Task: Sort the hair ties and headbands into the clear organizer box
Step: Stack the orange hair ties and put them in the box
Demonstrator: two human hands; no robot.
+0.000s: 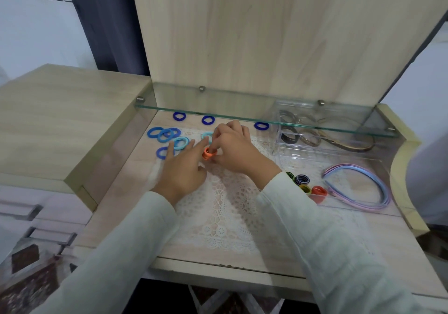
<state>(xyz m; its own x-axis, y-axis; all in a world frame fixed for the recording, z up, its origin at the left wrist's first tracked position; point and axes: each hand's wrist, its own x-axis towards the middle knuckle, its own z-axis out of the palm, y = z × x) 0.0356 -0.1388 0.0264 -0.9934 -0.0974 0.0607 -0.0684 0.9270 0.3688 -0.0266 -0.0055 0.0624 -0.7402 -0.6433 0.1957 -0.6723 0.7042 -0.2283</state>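
Up close, we see two pale sleeves (121, 253) reaching forward over a light wooden desk (121, 192), where a white lace mat (225, 216) lies under the arms.

Past the cuffs, the left hand (183, 168) rests palm down on the mat with its fingers spread, and its forefinger stretches towards an orange hair tie (209, 153). The right hand (232, 149) sits just beside it, thumb and curled fingers pinching that orange hair tie, which stands on edge on the mat between the two hands.

To the right, level with the right wrist, we find the clear organizer box (358, 208). Its near compartment holds a few small coiled hair ties (302, 179), dark striped, yellow and red, and beside them a stack of pastel pink and blue headbands (384, 186).

Left of the hands, a loose cluster of blue hair ties (164, 134) lies flat on the desk, some overlapping, with a pale teal one (181, 142) nearest the left fingers.

Farther back, the box's rear compartments hold brown and grey headbands (351, 145). A glass shelf (242, 117) runs across above them, and three dark blue hair ties (208, 119) lie well apart on the desk beneath it. Behind stands an upright wooden panel (242, 35).
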